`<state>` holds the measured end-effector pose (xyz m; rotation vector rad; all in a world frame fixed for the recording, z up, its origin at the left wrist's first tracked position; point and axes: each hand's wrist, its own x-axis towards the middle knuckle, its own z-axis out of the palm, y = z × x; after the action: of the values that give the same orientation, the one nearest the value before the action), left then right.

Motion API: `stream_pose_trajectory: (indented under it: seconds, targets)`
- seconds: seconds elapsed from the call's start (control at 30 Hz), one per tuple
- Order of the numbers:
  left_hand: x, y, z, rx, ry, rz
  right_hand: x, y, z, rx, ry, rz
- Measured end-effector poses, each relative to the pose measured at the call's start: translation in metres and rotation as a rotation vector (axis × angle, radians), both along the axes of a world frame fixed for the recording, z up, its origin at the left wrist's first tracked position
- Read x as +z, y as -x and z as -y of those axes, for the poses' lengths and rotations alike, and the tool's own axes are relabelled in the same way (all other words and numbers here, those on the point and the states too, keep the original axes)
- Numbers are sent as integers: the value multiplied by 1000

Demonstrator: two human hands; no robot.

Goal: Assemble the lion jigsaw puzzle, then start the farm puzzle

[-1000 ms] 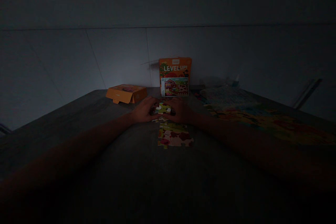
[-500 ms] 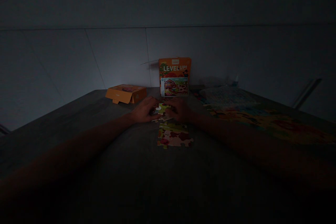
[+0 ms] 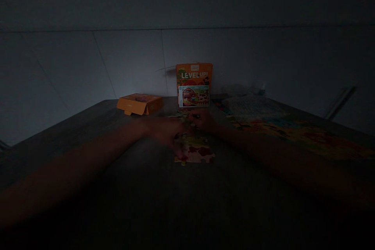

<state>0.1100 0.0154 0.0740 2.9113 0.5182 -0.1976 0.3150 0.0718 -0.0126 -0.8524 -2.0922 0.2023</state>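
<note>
The scene is very dim. A joined section of jigsaw puzzle [image 3: 200,155], showing a pink and brown-patched cow, lies on the grey table in front of me. My left hand [image 3: 165,129] reaches over its left side with fingers spread, blurred by motion; its thumb is by the cow's pink snout. Just beyond the section, my right hand [image 3: 203,120] is closed with curled fingers, apparently on a small puzzle piece that is mostly covered. More puzzle pieces [image 3: 183,112] lie behind the hands, partly hidden by them.
An orange "LEVEL UP!" box [image 3: 194,69] stands against the wall, with a farm picture card [image 3: 193,97] leaning on it. Left of them lies an orange open-flapped box [image 3: 140,103]. A larger colourful puzzle [image 3: 293,133] spreads along the right, with clear plastic [image 3: 252,105] behind it.
My left hand has moved right and nearer, from the far pieces to over the cow section, its fingers spreading. My right hand stays about where it was, fingers more curled.
</note>
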Motion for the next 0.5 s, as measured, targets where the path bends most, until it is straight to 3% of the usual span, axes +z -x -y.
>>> stream_pose_trajectory:
  seconds: [0.13, 0.5]
  targets:
    - [4, -10, 24, 55, 107, -198, 1, 0, 3, 34, 17, -7]
    - [21, -4, 31, 24, 104, -333, 3, -2, 6, 128, 59, -16]
